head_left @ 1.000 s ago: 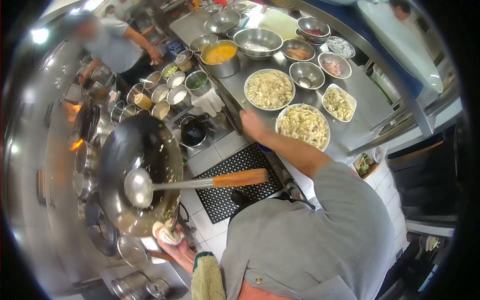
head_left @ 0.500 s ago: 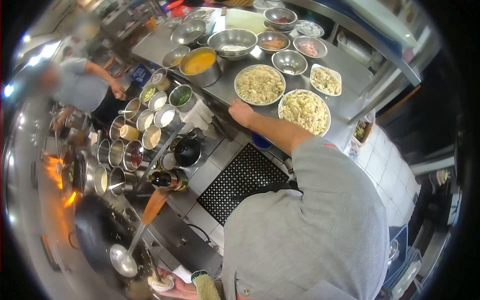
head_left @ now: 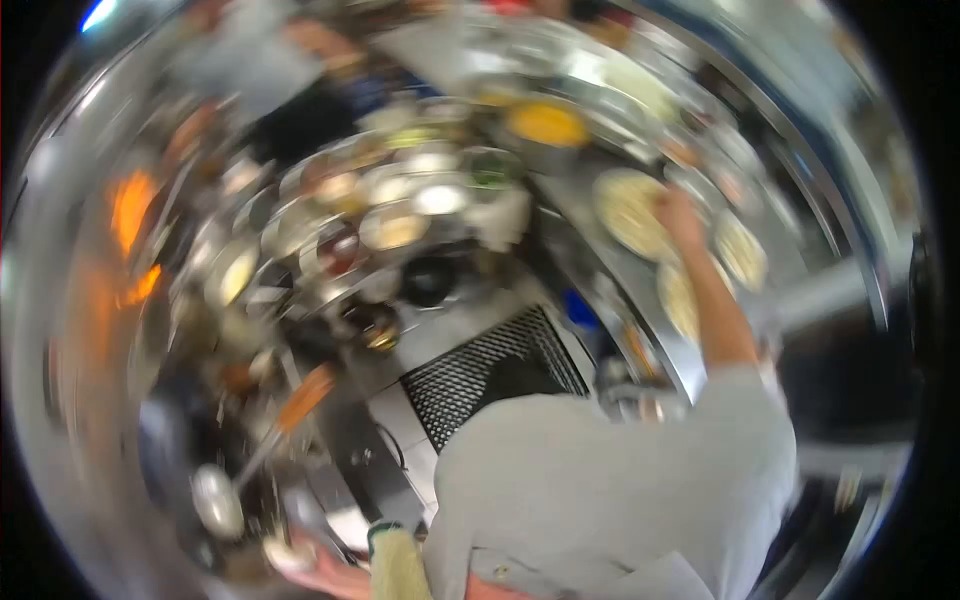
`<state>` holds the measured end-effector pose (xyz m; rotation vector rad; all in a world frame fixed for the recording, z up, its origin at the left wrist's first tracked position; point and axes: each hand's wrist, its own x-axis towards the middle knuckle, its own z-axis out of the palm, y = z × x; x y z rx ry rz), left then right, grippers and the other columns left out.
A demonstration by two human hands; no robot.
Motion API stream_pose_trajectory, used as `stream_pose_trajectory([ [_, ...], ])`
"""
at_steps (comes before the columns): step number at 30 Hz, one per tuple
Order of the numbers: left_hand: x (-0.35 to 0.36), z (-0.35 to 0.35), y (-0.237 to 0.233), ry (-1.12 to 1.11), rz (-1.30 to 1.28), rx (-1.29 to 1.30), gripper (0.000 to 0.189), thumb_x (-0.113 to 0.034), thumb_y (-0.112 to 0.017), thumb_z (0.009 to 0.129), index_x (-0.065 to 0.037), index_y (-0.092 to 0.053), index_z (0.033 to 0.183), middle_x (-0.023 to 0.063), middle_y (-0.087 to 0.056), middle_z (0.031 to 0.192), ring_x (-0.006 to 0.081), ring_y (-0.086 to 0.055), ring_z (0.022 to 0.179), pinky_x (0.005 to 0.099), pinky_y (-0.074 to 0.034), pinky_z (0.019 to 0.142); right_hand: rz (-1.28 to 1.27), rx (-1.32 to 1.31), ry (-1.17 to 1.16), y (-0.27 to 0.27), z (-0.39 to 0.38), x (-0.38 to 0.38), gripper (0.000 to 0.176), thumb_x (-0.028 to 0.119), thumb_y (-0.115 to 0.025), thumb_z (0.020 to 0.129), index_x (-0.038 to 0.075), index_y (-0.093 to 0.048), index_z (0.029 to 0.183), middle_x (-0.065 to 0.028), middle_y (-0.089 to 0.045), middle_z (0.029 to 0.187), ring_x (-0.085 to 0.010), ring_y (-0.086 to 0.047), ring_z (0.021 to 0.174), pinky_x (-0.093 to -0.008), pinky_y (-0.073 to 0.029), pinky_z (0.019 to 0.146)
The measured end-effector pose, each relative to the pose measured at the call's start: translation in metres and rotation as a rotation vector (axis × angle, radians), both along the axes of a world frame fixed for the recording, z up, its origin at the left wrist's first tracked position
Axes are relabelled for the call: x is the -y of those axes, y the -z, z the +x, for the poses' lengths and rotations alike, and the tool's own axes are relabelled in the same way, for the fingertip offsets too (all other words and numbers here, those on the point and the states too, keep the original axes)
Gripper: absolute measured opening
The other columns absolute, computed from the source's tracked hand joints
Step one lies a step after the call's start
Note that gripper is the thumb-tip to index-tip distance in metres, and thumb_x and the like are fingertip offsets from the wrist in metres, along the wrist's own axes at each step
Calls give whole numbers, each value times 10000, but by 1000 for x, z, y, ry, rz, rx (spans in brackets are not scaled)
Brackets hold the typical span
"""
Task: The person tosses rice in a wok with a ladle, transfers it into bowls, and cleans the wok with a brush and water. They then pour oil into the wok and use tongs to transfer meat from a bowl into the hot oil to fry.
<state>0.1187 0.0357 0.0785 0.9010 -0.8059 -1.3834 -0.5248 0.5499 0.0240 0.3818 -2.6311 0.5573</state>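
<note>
The view is smeared by motion. My left hand [head_left: 330, 574], low on the left, is closed on a whitish folded cloth [head_left: 288, 553] at the near edge of a dark wok [head_left: 175, 440]. Whatever lies under the cloth is hidden. A metal ladle [head_left: 216, 500] with a wooden handle rests over the wok. My right arm stretches to the steel counter, where my right hand [head_left: 679, 212] is at the right rim of a plate of fried rice [head_left: 628, 212]. Its fingers are too blurred to read. A second plate of rice [head_left: 680, 298] sits just below, partly behind my forearm.
Several steel containers of seasonings [head_left: 395, 226] stand between stove and counter. A pot of orange-yellow liquid [head_left: 548, 124] is on the counter. Flames [head_left: 132, 210] rise at the far left. A black perforated mat [head_left: 480, 380] lies on the tiled floor. Another person's sleeve [head_left: 250, 65] shows behind.
The view has swung, shifting the counter rightward. My right hand has gone from the counter edge to the right rim of the rice plate. My left hand keeps the cloth at the wok.
</note>
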Motion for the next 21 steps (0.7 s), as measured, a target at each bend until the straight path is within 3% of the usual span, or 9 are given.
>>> stream_pose_trajectory([
  [3,-57,-32,7,78,-54,-230,89,-140,-561,852,-76,-602,899,96,-637,880,194,-618,766,329,-519,596,-167,510,-296,-65,18,57,266,246,-579,881,17,-649,765,-77,-584,576,-146,-576,506,-301,-438,479],
  [5,-110,-74,-1,-139,144,-326,83,-180,-560,831,-125,-576,892,95,-625,813,241,-639,721,349,-486,473,-705,989,-572,-64,44,122,336,313,-556,929,-13,-613,986,-63,-616,650,-153,-616,557,-252,-497,479],
  [7,-138,-94,17,-86,216,-398,137,-165,-515,844,-65,-561,927,121,-625,795,278,-653,709,344,-481,451,-709,1339,-858,-53,77,200,504,437,-498,947,-38,-587,1090,-107,-648,748,-200,-654,648,-298,-548,579],
  [9,-147,-103,16,-129,282,-403,146,-175,-507,834,-57,-555,906,141,-625,786,290,-650,704,357,-481,457,-682,2041,-1051,-45,120,298,753,601,-279,951,-57,-503,1238,-190,-651,1003,-287,-661,823,-410,-548,755],
  [11,-144,-107,25,-156,325,-415,158,-193,-504,837,-52,-557,884,140,-622,768,293,-648,694,356,-489,466,-355,2428,-1080,-88,182,372,751,589,-243,962,-53,-458,1288,-188,-620,1090,-282,-665,855,-360,-558,691],
  [13,-137,-108,32,-206,337,-402,168,-206,-506,841,-51,-561,877,136,-623,765,294,-649,689,356,-495,474,-24,2576,-1200,-74,212,409,671,520,-329,974,-38,-413,1337,-172,-596,1118,-162,-633,726,-236,-528,570],
  [15,-130,-114,44,-241,357,-439,194,-234,-479,867,-60,-561,891,121,-627,781,302,-652,703,362,-503,484,68,2903,-1070,-82,221,427,506,130,-511,919,-25,-357,1376,-3,-456,832,1,-328,500,-143,-312,384],
  [17,-111,-114,52,-260,337,-485,208,-247,-453,892,-68,-558,912,123,-626,804,309,-649,733,362,-495,487,92,2859,-1072,-99,222,453,497,58,-533,893,-32,-375,1356,12,-415,789,8,-344,491,-145,-293,366],
  [21,-60,-122,52,-373,385,-481,206,-296,-433,916,-129,-538,975,131,-613,871,330,-622,798,357,-452,473,71,2240,-1496,-116,230,544,311,104,-588,896,70,-495,1191,18,-511,714,-36,-474,488,-165,-372,386],
])
